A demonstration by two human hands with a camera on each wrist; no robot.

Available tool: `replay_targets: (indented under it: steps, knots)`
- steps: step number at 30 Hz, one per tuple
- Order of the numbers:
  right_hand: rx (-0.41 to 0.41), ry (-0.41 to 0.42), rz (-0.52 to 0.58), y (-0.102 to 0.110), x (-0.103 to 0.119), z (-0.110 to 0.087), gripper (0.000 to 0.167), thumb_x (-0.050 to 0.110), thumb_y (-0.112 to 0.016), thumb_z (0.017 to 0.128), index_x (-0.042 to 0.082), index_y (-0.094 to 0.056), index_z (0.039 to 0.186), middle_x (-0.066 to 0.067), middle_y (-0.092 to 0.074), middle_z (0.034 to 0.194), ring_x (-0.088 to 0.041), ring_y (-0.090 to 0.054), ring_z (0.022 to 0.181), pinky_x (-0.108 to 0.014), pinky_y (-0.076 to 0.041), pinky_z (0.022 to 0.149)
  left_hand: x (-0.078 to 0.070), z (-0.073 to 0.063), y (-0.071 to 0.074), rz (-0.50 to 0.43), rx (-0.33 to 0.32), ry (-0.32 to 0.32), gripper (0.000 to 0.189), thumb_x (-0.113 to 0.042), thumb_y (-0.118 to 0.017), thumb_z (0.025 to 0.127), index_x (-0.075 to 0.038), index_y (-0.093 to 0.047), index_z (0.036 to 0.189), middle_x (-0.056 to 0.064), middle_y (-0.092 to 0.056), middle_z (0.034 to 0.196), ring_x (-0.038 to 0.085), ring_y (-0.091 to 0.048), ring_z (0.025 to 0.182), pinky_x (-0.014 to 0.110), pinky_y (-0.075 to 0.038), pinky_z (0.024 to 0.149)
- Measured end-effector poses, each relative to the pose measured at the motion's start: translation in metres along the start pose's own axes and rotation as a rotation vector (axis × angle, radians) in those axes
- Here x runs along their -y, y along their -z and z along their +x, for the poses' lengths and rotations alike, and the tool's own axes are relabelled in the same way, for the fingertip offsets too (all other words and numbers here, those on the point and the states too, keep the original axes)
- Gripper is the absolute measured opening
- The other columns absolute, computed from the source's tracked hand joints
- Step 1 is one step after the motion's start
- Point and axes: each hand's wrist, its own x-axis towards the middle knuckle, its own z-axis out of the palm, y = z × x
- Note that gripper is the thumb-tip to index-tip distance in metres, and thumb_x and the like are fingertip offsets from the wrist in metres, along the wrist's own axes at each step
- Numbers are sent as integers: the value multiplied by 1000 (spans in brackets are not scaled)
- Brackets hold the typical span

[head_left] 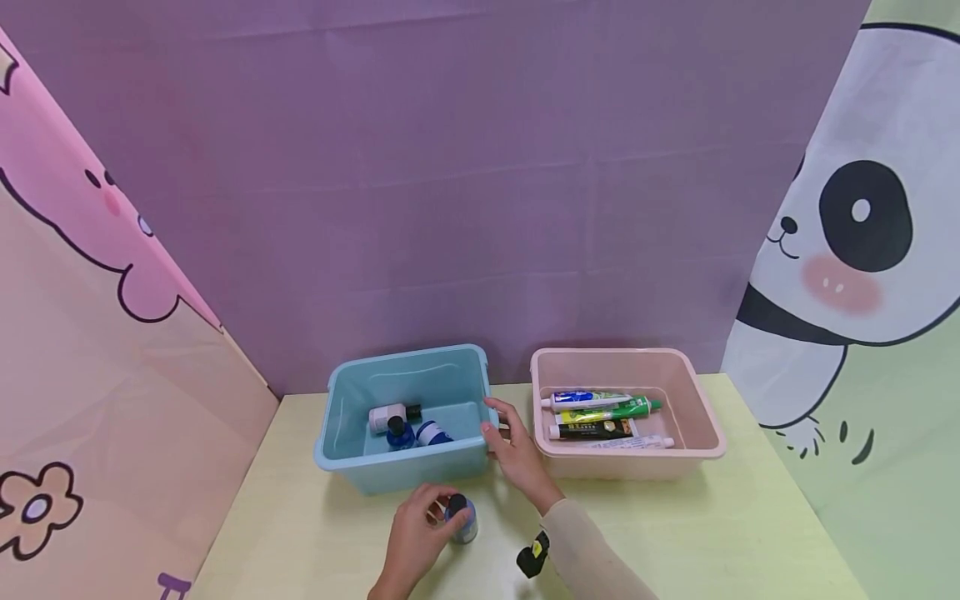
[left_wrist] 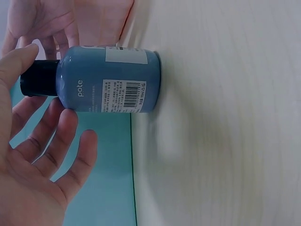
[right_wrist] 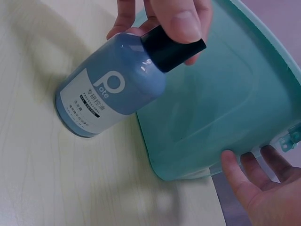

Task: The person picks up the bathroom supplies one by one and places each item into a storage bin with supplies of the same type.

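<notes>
My left hand (head_left: 422, 533) pinches the black cap of a blue bottle (head_left: 468, 527) between thumb and fingers. The bottle is upright, its base right at the tabletop, in front of the blue bin. Its white label (right_wrist: 89, 101) reads "Pote" in the right wrist view; a barcode side shows in the left wrist view. My right hand (head_left: 519, 454) rests with extended fingers on the right side of the blue bin (head_left: 420, 462), fingertips at the rim. Inside that bin lie a pale bottle (head_left: 384, 417) with a dark cap and two blue bottles (head_left: 401, 435).
A pink bin (head_left: 630, 467) stands to the right of the blue one, with several toothpaste-like tubes (head_left: 603, 411) lying in it. A purple cloth (head_left: 450, 192) hangs behind the pale wooden table (head_left: 720, 533). Printed cloths flank both sides. A black strap piece (head_left: 533, 556) is by the right sleeve.
</notes>
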Motion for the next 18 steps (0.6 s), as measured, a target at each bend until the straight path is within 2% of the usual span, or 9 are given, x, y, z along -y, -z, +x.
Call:
replay_targets:
  steps: [10,18]
  knots:
    - [-6,-8,-13,0,-2,0,46,37,-53,107,33,-42,151,-26,-43,149,-35,-57,123,-58,-55,97,1,-2,-2,41,3,-18,35,-35,-85,84,-14,-76,110,-2,-63,95,15,-58,82,19,-48,65]
    - [-2,-8,-7,0,-1,0,46,37,-53,107,34,-42,151,-27,-42,151,-35,-56,124,-59,-54,98,0,-3,-3,52,-20,-35,32,-31,-85,84,-14,-77,109,-4,-64,97,13,-59,83,19,-50,67]
